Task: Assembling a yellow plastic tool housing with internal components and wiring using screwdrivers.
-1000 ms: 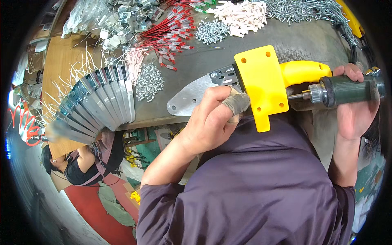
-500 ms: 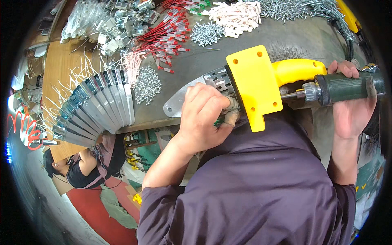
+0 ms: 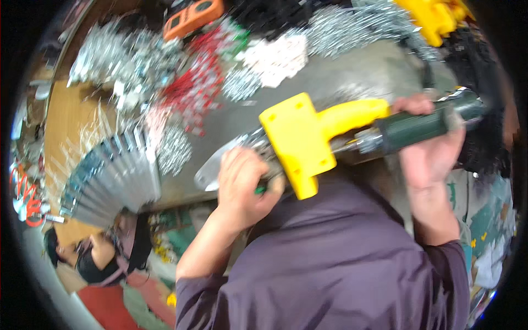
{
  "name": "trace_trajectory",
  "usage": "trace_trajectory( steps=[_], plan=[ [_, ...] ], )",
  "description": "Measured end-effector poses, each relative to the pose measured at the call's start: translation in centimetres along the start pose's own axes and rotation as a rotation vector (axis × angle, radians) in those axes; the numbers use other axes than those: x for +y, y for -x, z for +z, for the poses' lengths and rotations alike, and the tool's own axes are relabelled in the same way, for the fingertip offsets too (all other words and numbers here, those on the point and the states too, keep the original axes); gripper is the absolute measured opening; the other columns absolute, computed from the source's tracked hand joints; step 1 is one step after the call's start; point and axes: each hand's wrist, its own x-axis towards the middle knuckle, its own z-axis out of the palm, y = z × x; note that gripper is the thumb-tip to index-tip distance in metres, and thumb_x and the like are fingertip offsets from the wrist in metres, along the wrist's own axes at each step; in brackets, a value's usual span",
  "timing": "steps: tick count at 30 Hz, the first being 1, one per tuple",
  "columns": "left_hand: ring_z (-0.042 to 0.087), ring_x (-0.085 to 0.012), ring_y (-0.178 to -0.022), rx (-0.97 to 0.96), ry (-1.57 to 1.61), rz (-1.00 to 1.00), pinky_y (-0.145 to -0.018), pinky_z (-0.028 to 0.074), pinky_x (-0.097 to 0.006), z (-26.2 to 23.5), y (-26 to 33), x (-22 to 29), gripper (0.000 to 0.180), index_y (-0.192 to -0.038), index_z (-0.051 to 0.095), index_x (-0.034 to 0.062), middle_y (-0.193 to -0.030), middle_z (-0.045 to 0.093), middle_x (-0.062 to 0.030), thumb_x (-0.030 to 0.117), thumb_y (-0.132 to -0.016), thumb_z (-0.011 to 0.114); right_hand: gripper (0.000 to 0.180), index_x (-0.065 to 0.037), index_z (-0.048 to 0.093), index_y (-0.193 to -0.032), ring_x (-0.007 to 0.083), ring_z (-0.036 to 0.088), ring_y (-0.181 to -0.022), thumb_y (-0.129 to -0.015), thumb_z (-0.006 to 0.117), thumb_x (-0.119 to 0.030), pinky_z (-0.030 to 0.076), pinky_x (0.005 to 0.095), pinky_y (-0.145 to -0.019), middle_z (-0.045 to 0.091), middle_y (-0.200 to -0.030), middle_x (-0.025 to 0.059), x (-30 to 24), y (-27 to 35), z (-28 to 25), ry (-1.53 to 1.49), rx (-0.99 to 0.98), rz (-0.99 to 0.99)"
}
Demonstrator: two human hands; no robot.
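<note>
My left hand [image 3: 242, 184] is closed round the metal end of a part-built hand tool. That tool has a yellow plastic housing [image 3: 297, 140] with a curved handle and a flat grey metal blade [image 3: 212, 168] that sticks out past my knuckles. Something small and green [image 3: 260, 188] shows at my left fingers, too blurred to name. In my right hand [image 3: 429, 159] lies a dark green power screwdriver [image 3: 415, 132], held level. Its bit [image 3: 346, 146] points left and meets the housing's right edge; whether it sits in a screw is hidden.
Fanned metal blades [image 3: 113, 176] stand on the bench's left. Behind lie piles of nuts [image 3: 175, 151], red-wired parts [image 3: 195, 82], white pieces [image 3: 278, 58] and screws [image 3: 352, 30]. An orange meter [image 3: 192, 19] and yellow housings [image 3: 434, 19] sit farther back. Another person [image 3: 99, 256] is at lower left.
The view has shifted and blurred; the bench, both hands and the tool appear farther left and lower. More of the bench's back shows. Both holds are the same.
</note>
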Motion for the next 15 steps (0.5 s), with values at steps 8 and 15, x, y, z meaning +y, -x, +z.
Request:
trace_trajectory(
  steps=[8, 15],
  plan=[
    [0.048, -0.0392, -0.104, 0.031, -0.103, -0.06, -0.087, 0.04, -0.048, -0.8, 0.1, 1.4, 0.056, -0.104, 0.047, 0.0053, -0.112, 0.05, -0.0189, 0.007, -0.057, 0.078, 0.06, 0.002, 0.053, -0.1, 0.026, 0.061, -0.067, -0.093, 0.05, -0.057, 0.054, 0.0404, -0.066, 0.061, -0.08, 0.0125, -5.6, -0.7, -1.0, 0.51, 0.135, -0.127],
    [0.044, -0.0442, -0.121, -0.155, -0.194, -0.197, -0.099, 0.04, -0.05, -1.9, 0.1, 1.2, 0.076, -0.12, 0.041, 0.0053, -0.137, 0.038, -0.0236, 0.014, -0.059, 0.085, 0.049, -0.004, 0.043, -0.125, 0.0422, 0.059, -0.098, -0.089, 0.064, -0.03, 0.047, 0.0453, -0.085, 0.062, -0.096, 0.0229, -14.9, -3.0, -4.5, 2.445, 0.315, -0.19]
  ],
)
